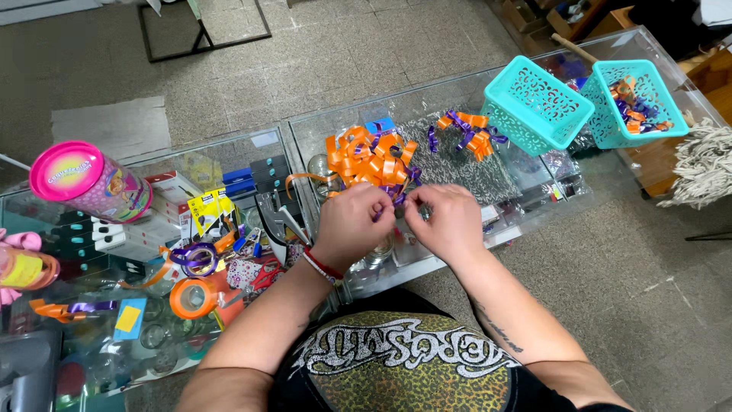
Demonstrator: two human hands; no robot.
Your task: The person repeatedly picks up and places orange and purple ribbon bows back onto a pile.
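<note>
Left hand (352,223) and right hand (450,221), each grip pinching glossy curled orange-purple ribbon bow (371,159), glass counter (526,194)

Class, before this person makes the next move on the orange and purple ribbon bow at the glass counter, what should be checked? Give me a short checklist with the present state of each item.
1. Both hands on the work: left hand and right hand meet at the near edge of the ribbon bow. Ok.
2. Grip on the ribbon end: fingertips are bunched together and hide it. Cannot tell.
3. Finished small bow lies apart from the hands. Ok.
4. Scissors in reach: left of the left hand among clutter. Ok.
5. Ribbon spools: orange spool and purple spool lie on the glass counter. Ok.
6. Turquoise baskets: one holds bows. Ok.
</note>
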